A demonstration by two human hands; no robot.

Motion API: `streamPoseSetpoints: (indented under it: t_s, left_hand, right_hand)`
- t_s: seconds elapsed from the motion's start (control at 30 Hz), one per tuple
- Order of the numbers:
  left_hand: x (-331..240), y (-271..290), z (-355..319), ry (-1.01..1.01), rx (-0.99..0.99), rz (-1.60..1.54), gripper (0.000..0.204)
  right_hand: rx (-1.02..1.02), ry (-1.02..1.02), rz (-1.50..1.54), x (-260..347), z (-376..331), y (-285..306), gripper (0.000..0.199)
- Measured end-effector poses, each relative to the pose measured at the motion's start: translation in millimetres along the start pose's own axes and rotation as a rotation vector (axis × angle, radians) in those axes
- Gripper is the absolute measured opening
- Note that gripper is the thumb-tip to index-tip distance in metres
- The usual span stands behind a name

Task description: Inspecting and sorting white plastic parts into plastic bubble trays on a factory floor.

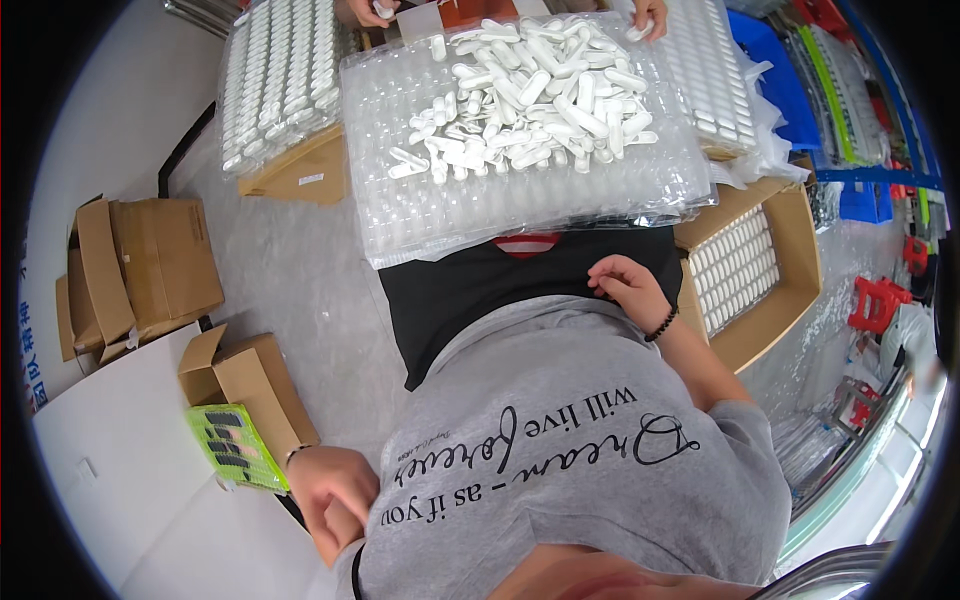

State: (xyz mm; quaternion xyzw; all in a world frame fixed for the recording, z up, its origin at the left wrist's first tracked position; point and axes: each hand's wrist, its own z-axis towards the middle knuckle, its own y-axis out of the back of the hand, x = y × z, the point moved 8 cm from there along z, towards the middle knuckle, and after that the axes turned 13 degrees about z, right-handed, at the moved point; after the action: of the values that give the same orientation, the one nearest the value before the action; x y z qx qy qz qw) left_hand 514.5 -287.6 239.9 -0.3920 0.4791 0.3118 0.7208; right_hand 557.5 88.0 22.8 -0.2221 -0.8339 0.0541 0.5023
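Note:
My right hand (632, 288) hovers above my lap, near the front edge of a table stacked with clear plastic trays (400, 215). Its fingers are loosely bent and nothing shows between them; a dark beaded bracelet circles the wrist. Down at my left side, my left hand (332, 495) is bent beside the grey shirt (560, 420). Its fingertips are partly hidden, so I cannot see whether they grip anything. A heap of long, rounded white plastic pieces (540, 95) lies on the trays, beyond both hands.
Across the heap, another person's hands (650, 15) hold white pieces. Trays full of white pieces (280, 80) stand far left, others (705, 70) far right. An open carton (790, 310) with filled trays is at my right. Cardboard boxes (165, 265) and a green pack (235, 445) lie left.

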Motion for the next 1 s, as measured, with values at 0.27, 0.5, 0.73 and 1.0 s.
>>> streamPoseSetpoints:
  t_s: [0.27,0.5,0.73,1.0]
  left_hand:
    - [-42.3,-7.7,5.0,0.297,-0.149,0.213,0.022]
    - [-61.9,14.4,-63.7,0.521,-1.635,0.711,0.023]
    - [-4.8,25.1,-22.1,0.634,-0.819,0.511,0.014]
    - [93.1,-6.9,-36.5,0.358,-0.528,0.016,0.026]
  right_hand:
    - [0.029,-0.012,-0.045,15.4,8.0,-5.4,0.015]
    - [-0.05,-0.038,-0.026,-13.4,-6.1,15.0,0.015]
    - [-0.06,-0.066,-0.023,-15.6,-7.5,20.6,0.014]
    - [0.002,-0.093,-0.117,-5.1,-19.4,22.6,0.012]
